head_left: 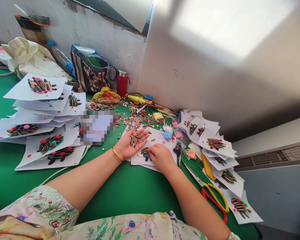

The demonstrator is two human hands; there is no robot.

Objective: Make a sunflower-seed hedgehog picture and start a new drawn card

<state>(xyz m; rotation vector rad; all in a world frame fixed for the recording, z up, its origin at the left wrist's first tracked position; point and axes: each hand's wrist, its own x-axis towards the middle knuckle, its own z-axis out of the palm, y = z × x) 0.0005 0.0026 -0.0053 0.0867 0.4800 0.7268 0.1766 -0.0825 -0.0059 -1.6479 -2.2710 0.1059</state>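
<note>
My left hand (131,143) is palm up with its fingers stretched out, holding a small heap of striped sunflower seeds (134,140). Beside it my right hand (162,157) is closed in a pinch over a white paper sheet (140,160). Its fingertips are at a small figure of blue clay and sunflower seeds (145,153) on that sheet. Whatever the fingertips hold is too small or hidden to make out. Lumps of blue clay (167,135) and pink clay (179,134) lie just beyond my right hand.
Stacks of papers with seed figures stand left (40,113) and right (216,143). Scissors (207,186) and a yellow comb (207,166) lie right of my right arm. Loose seeds (135,118), a red flask (122,83) and a striped bag (90,71) are behind. A cable (65,169) crosses at left.
</note>
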